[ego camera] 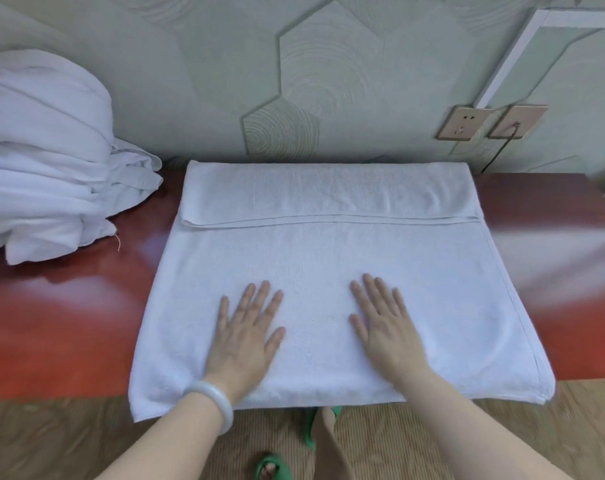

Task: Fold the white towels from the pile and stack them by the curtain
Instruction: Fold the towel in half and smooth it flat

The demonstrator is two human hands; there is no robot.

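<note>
Nearest, the left hand (247,336) and right hand (385,325) lie flat on the white towel (328,258), fingers straight and spread, gripping nothing. The towel covers the red table (62,320), smooth and plush, its near edge overhanging and its far end folded back in a hemmed band by the wall. Far left sits the rumpled pile (48,157).

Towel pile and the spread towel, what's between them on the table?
Only bare red table separates the pile and the towel, per the head view.
</note>
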